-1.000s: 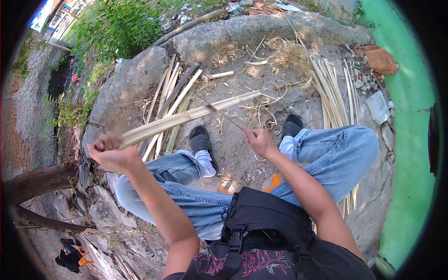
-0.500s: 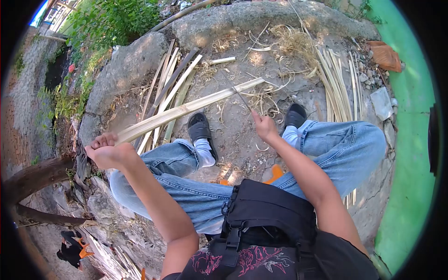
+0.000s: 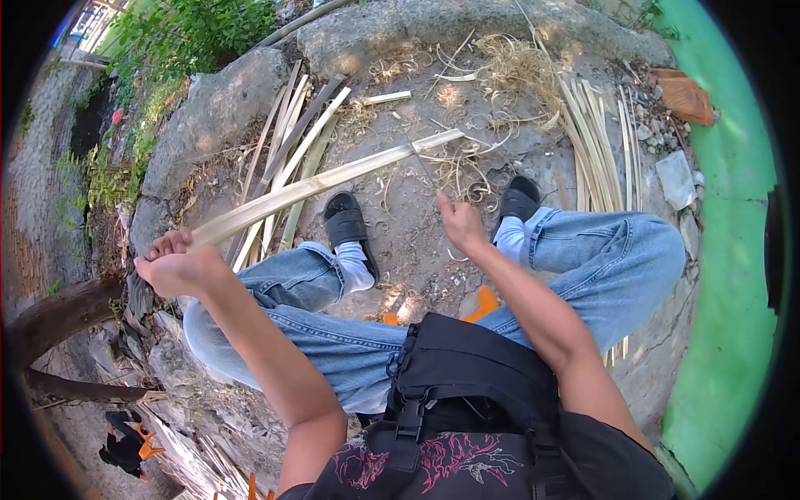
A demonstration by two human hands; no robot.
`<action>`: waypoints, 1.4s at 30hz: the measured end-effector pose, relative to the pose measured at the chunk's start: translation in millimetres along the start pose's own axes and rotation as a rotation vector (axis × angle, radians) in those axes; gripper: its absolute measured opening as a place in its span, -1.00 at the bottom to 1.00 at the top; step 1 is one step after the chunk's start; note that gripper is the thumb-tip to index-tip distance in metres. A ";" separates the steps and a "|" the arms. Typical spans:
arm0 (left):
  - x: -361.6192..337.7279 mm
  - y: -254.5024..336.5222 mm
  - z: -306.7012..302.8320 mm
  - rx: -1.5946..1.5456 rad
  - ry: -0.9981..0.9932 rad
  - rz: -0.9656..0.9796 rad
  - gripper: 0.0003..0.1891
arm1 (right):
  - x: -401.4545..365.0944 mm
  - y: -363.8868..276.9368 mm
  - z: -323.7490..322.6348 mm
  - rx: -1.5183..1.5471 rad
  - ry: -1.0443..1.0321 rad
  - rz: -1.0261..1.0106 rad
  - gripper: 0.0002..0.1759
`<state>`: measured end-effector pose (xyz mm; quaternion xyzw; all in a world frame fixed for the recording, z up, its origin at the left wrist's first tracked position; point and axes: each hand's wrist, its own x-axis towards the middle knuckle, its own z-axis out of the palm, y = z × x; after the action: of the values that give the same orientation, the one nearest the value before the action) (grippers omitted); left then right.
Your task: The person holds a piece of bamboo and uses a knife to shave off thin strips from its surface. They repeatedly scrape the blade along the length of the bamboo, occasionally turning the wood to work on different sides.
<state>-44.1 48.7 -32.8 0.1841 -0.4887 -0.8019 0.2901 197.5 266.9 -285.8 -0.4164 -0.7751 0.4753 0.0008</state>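
Note:
A long pale wooden strip (image 3: 325, 181) slants up to the right over the ground. Its lower left end is in my left hand (image 3: 177, 263), with the fingers curled round it. My right hand (image 3: 461, 222) is closed on the handle end of a thin dark knife (image 3: 423, 167). The blade meets the strip near its far right end, and the handle is mostly hidden in the fist. Curly shavings (image 3: 462, 171) lie on the ground just beyond the blade.
Strips (image 3: 287, 158) lie beyond my left foot; another bundle (image 3: 593, 142) is at the right. A low stone edge (image 3: 358, 37) curves behind, and a green wall (image 3: 733, 217) stands right. A tree trunk (image 3: 62, 321) is at left; more split strips (image 3: 196, 458) lie lower left.
The view has shifted slightly, so most things sit a little further left. Both hands keep their hold, and the blade still meets the strip near its far end.

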 end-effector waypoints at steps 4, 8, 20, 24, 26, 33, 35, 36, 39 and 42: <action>-3.8 -0.5 1.7 0.001 -0.037 0.009 -0.74 | -29.8 -48.8 1.5 -0.030 -0.114 -0.314 -0.23; 2.7 -1.6 -5.1 -0.005 -0.019 -0.016 -0.77 | 14.1 29.9 -4.0 -0.088 -0.030 -0.039 -0.26; 2.9 -1.4 -1.6 0.000 -0.036 -0.021 -0.72 | 27.3 49.5 2.0 -0.095 0.027 0.189 -0.19; 0.4 1.4 4.5 -0.019 -0.079 -0.023 -0.69 | 8.4 -8.8 -4.7 -0.089 -0.014 0.058 -0.18; -0.9 -1.1 4.2 -0.032 -0.108 -0.035 -0.69 | -13.8 -45.7 3.3 -0.082 -0.087 -0.108 -0.20; 3.9 -0.5 -4.3 -0.008 -0.176 -0.038 -0.66 | 34.2 21.1 4.4 0.025 -0.002 0.140 -0.16; 2.0 0.3 -3.4 -0.007 -0.209 -0.035 -0.65 | 21.6 0.6 2.8 0.030 -0.014 0.168 -0.14; 3.3 0.5 -3.5 -0.009 -0.239 -0.029 -0.65 | 7.0 -17.6 6.9 0.072 -0.030 -0.008 -0.17; 1.8 0.8 -4.1 -0.021 -0.288 -0.032 -0.65 | -21.8 -70.0 5.8 0.102 -0.223 -0.218 -0.20; 0.6 0.1 -6.1 -0.012 -0.330 -0.029 -0.64 | -13.6 -57.2 6.3 0.073 -0.209 -0.269 -0.21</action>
<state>-41.0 44.2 -35.4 0.0553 -0.5222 -0.8283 0.1954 166.9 241.9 -241.7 -0.2568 -0.8019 0.5394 -0.0008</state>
